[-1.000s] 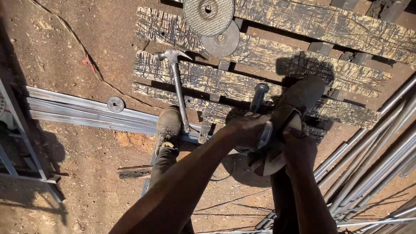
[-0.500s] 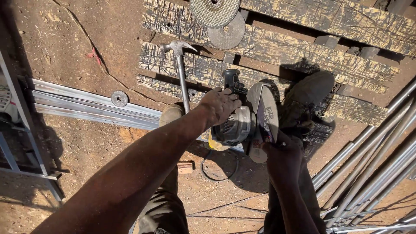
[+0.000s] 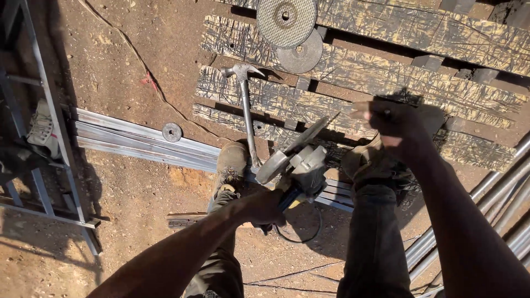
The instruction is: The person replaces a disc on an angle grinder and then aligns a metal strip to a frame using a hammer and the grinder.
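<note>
**A:** Your left hand (image 3: 264,208) is wrapped tight round the body of the grinder (image 3: 295,165), holding it in the air above your boots, between your knees. The disc (image 3: 302,137) on it is tilted up and away from you, edge toward the planks (image 3: 353,72).

**B:** And my right hand (image 3: 389,118)?

**A:** It's lifted clear, out over the planks, well apart from the grinder. The fingers look curled in, and something small and dark may be pinched there, but I cannot tell what, or whether anything is gripped at all.

**B:** How will the grinder behave in one hand?

**A:** I'd judge it heavy at the head end, with metal gearing and guard, so it will want to tip disc-down. The body is stiff and gives a full grip; that is the place for your palm. Near the head there should be a spot for your second hand, though I can't see a side handle from here.

**B:** The disc itself?

**A:** Thin and rigid, likely brittle if knocked sideways. Keep fingers off its edge. The cord (image 3: 301,234) loops down below your wrist, near your trouser leg.

**B:** What else is close?

**A:** A hammer (image 3: 245,110) lies on the planks, its handle end by your left boot (image 3: 232,165), and two spare discs (image 3: 292,33) lie further up.
</note>
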